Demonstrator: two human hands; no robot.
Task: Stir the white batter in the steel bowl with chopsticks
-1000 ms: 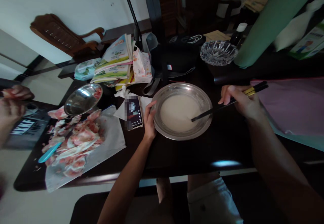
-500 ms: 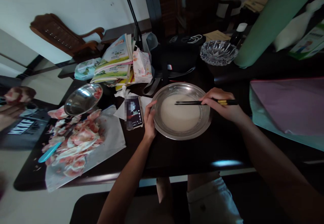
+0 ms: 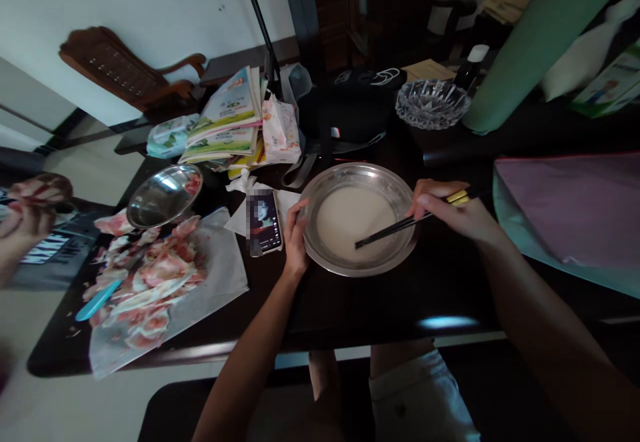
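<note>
In front of me stands a wide metal bowl (image 3: 361, 269) with a milky white liquid (image 3: 345, 219) in it. My left hand (image 3: 296, 237) grips the bowl's left rim, the thumb hidden from sight. Black chopsticks (image 3: 387, 230) with gold bands are held in my right hand (image 3: 445, 207), over the right rim. Their tips are together in the liquid, near the middle of the bowl. A phone (image 3: 265, 222) with a lit screen lies just left of my left hand, on white paper.
To the left, raw meat pieces (image 3: 165, 269) and a blue-handled knife (image 3: 99, 300) lie on a plastic sheet (image 3: 220, 262), beside a tilted metal bowl (image 3: 155, 205). Another person's hand (image 3: 25, 222) holds meat there. Booklets (image 3: 225, 119), a black bag (image 3: 350, 112) and a glass dish (image 3: 431, 105) stand behind.
My right hand has turned the chopsticks, and their tips have swung toward me through the liquid. My left hand stays on the rim. The other person's hands have shifted around the meat.
</note>
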